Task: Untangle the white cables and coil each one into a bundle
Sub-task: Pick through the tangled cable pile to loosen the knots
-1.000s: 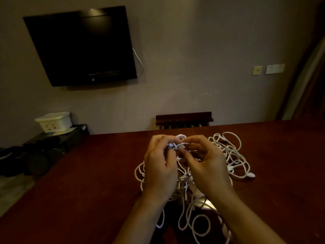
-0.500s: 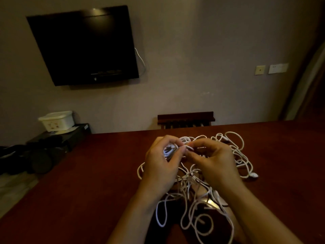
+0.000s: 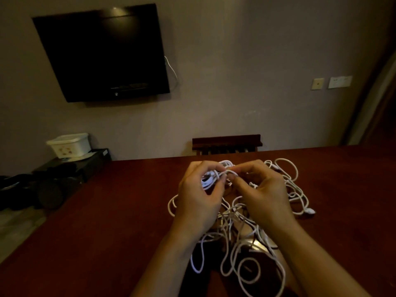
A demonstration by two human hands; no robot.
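Observation:
A tangle of white cables [image 3: 240, 219] lies on the dark red table [image 3: 120, 221] in front of me. My left hand [image 3: 198, 196] holds a small coil of cable [image 3: 209, 179] in its curled fingers, raised above the pile. My right hand [image 3: 262, 192] pinches a strand [image 3: 228, 171] next to that coil, fingertip to fingertip with the left. Loose loops hang down between my forearms, and more loops spread to the right, ending in a white plug [image 3: 309, 211].
A dark chair back [image 3: 227, 143] stands at the table's far edge. A black TV [image 3: 102, 54] hangs on the wall. At the left, a white plastic box [image 3: 68, 145] sits on a low black stand [image 3: 75, 163], with dark bags on the floor.
Both hands stay together over the pile while the fingers work the strand. The hanging loops between my forearms have shifted slightly.

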